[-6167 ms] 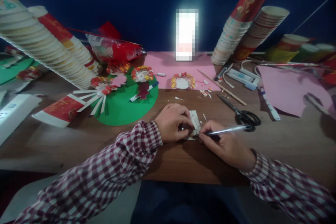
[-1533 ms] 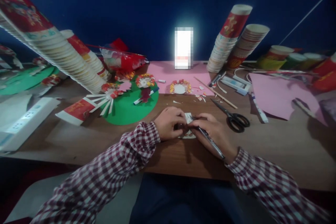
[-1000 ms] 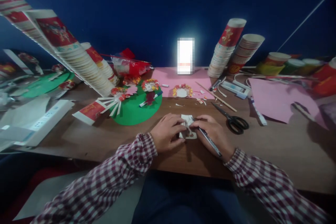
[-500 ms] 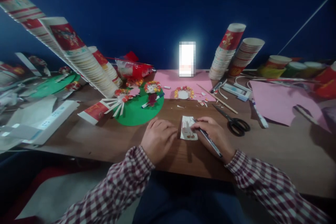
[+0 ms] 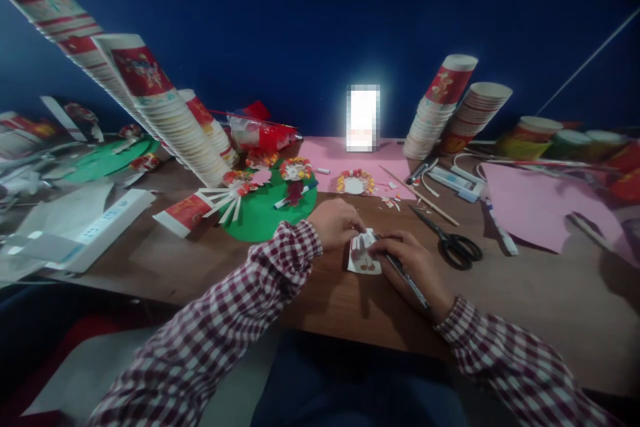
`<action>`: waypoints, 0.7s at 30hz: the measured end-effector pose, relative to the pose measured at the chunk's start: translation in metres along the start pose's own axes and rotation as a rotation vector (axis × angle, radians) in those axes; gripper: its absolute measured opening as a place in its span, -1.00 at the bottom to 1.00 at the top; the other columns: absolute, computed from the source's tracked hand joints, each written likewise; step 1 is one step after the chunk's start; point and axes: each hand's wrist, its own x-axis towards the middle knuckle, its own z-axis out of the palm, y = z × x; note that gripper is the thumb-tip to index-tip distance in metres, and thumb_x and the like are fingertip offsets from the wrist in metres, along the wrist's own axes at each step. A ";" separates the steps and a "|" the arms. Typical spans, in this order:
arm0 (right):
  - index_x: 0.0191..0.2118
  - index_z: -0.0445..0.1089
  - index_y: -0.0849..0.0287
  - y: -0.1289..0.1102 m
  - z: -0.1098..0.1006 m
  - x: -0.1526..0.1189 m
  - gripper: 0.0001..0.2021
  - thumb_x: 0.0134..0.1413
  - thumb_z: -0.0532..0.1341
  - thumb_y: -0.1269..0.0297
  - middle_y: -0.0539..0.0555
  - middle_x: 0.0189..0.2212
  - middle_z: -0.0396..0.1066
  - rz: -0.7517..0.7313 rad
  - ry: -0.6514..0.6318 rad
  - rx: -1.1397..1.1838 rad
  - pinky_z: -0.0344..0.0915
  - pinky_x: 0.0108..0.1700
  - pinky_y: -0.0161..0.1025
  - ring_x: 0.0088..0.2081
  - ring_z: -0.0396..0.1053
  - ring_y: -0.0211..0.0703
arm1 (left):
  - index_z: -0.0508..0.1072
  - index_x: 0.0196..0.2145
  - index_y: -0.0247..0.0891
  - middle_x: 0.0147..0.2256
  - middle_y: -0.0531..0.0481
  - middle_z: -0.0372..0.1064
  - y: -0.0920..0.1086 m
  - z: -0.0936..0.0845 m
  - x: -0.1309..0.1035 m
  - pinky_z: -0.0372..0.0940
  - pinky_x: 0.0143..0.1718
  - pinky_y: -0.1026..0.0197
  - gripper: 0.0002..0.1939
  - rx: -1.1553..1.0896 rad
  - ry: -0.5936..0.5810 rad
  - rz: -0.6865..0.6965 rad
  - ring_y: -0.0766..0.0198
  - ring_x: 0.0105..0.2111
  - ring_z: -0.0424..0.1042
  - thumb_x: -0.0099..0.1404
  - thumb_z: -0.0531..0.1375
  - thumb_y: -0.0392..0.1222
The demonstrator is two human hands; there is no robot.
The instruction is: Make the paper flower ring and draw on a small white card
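Note:
A small white piece of paper (image 5: 371,265) with brown-and-grey marks lies on the brown table in front of me. My left hand (image 5: 339,223) reaches over its upper left corner, the bent fingertips pinching the paper's edge. In my right hand (image 5: 411,267) is a slim pen (image 5: 414,289), its tip end hidden near the fingertips at the paper's right side. Black-handled scissors (image 5: 457,250) rest just right of that hand. Beyond the paper sits a red-and-yellow paper ring (image 5: 355,181) with a white centre.
A green paper disc (image 5: 250,219) with paper flowers and a marker lies left. Tall stacks of paper cups (image 5: 193,147) lean there, with more cup stacks (image 5: 440,110) at back right. Pink paper (image 5: 527,207), a wooden stick (image 5: 425,198) and a power strip (image 5: 107,227) surround the work area.
My left hand has moved up and right, from beside the paper to its upper corner. The right hand still holds the pen over the paper. The view has shifted slightly.

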 end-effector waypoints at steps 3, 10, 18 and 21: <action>-0.33 0.54 0.10 0.003 0.002 -0.001 -0.81 0.06 0.15 0.34 0.13 -0.25 0.38 -0.010 0.010 0.006 0.32 -0.15 -0.18 -0.20 0.40 -0.08 | 0.58 -0.34 -0.15 -0.33 0.05 0.51 -0.005 0.002 0.010 0.25 -0.15 0.24 -0.87 0.037 -0.093 -0.023 0.26 -0.25 0.43 0.15 0.23 -0.26; -0.32 0.53 0.08 0.004 0.003 -0.001 -0.82 0.06 0.15 0.37 0.12 -0.24 0.37 -0.047 0.019 0.002 0.33 -0.14 -0.19 -0.18 0.40 -0.09 | 0.58 -0.35 -0.08 -0.38 0.09 0.51 -0.006 0.008 0.017 0.24 -0.27 0.29 -0.88 0.056 -0.153 -0.035 0.31 -0.35 0.42 0.13 0.25 -0.22; -0.31 0.53 0.09 0.005 0.003 0.000 -0.81 0.06 0.15 0.36 0.12 -0.22 0.39 -0.048 0.005 -0.027 0.33 -0.13 -0.18 -0.18 0.41 -0.07 | 0.57 -0.35 -0.11 -0.30 0.03 0.50 0.001 0.008 0.005 0.22 -0.20 0.20 -0.87 0.134 -0.140 0.066 0.23 -0.26 0.40 0.16 0.21 -0.25; -0.30 0.52 0.11 0.007 0.004 0.000 -0.80 0.04 0.15 0.38 0.13 -0.22 0.39 -0.059 -0.001 -0.031 0.33 -0.11 -0.17 -0.17 0.40 -0.07 | 0.56 -0.32 -0.15 -0.31 -0.01 0.49 0.006 0.008 -0.005 0.20 -0.20 0.15 -0.86 0.219 -0.133 0.159 0.19 -0.24 0.37 0.18 0.19 -0.26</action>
